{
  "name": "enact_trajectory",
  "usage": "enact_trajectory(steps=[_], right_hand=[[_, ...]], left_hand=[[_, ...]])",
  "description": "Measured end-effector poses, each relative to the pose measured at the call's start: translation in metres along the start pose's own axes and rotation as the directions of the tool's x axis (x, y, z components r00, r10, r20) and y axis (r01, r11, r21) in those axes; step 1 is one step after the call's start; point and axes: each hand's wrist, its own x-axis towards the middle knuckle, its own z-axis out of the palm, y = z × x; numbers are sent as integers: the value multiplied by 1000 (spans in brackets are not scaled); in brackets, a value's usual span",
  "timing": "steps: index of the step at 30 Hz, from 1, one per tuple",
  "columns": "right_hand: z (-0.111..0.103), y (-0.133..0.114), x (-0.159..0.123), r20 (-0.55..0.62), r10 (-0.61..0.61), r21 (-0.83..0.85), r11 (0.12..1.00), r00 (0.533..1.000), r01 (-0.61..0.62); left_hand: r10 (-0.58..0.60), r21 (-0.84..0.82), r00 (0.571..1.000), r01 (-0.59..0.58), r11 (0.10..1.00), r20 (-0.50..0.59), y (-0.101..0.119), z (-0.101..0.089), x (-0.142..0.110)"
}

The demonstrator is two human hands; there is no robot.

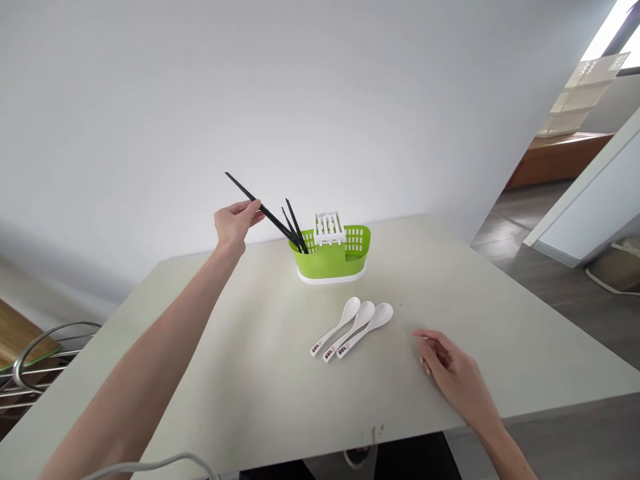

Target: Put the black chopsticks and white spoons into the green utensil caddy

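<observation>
Slim black chopsticks (275,220) are pinched in the left grip (233,224), lower ends reaching into the oval green plastic basket (325,261).
They slant down rightward from the grip to the basket's left compartment, beside other black chopsticks (296,223). Nearer on the pale desk (240,373), three white spoons (363,318) lie left of the loosely curled, half-open right grip (455,373).

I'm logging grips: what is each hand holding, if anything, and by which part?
The left hand pinches one or more black chopsticks near mid-length; the right hand holds nothing visible.
</observation>
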Motion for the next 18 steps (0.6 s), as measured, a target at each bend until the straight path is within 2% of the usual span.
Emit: enact_trajectory(steps=[7,14,18], right_hand=[[-1,-2,1,2,3,2,1000,1000,-3],[-1,-4,2,15,16,21,1000,1000,-16],[-1,-3,3,8,11,18,1000,1000,-11]], left_hand=[[-79,120,997,79,990,-7,-18,25,10],[-99,202,995,96,975,4,-49,35,12],[-69,272,997,62,960,17,-64,38,9]])
